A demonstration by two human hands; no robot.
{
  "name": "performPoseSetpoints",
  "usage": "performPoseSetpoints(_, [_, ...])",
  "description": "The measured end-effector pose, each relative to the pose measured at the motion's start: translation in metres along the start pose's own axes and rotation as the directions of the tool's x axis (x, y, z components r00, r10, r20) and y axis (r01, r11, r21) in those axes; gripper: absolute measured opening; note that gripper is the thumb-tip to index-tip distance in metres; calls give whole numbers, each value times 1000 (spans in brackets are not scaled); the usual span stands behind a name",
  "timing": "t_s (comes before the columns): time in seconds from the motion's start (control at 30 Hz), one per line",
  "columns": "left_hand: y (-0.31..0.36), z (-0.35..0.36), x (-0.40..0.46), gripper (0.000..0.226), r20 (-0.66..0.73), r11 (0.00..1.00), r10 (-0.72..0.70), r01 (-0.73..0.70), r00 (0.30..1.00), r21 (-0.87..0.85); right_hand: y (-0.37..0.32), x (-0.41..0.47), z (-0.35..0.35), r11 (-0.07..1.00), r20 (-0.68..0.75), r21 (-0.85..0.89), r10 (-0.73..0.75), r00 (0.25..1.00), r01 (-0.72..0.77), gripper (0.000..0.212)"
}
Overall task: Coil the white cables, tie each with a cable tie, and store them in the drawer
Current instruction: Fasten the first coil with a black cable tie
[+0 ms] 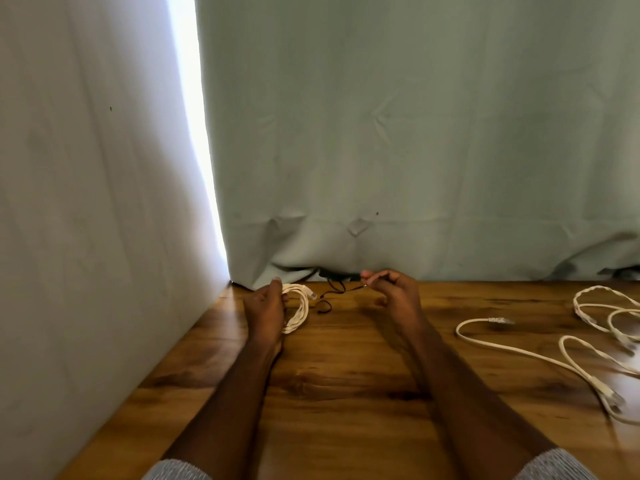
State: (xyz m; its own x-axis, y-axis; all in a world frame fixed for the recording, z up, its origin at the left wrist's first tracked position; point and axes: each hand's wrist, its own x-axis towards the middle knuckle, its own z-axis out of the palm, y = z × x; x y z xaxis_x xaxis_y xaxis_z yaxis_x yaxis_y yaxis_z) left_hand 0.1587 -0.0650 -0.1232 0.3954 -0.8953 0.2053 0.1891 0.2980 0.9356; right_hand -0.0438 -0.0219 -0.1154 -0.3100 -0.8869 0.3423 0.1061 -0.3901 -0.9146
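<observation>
left hand (265,306) grips the springy coiled white cable (297,308) mid-loop; right hand (388,289) pinches a limp thin black cable tie (334,294).

A wooden tabletop (346,393) with a warm brown, strongly figured grain is seen across the near part of the scene. Its far edge is met by a pale grey-green curtain (415,133), creased and bunched where the wood is reached. The left side is closed off by a white cloth panel (86,202). Between the two, a narrow vertical strip of bright daylight (195,116) is admitted.
</observation>
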Motion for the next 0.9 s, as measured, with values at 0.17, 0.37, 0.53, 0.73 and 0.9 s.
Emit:
performPoseSetpoints(0.17, [-12,10,-3,41,82,995,19,-26,996,95,-14,-4,10,967,38,245,-84,996,72,13])
performPoseSetpoints(0.37, [-17,11,-3,41,141,974,120,-144,983,173,-20,-7,16,955,26,291,-61,998,51,26])
performPoseSetpoints(0.53, [-22,9,0,29,173,937,193,-234,966,258,-22,-6,14,960,6,278,-44,999,41,19])
performPoseSetpoints(0.73, [-23,13,-3,31,219,939,205,-255,954,231,-20,-7,15,987,-37,153,-44,998,49,13])
performPoseSetpoints(0.9, [-24,15,-6,27,255,936,230,-286,939,207,-18,-8,17,995,12,89,-48,999,47,14])
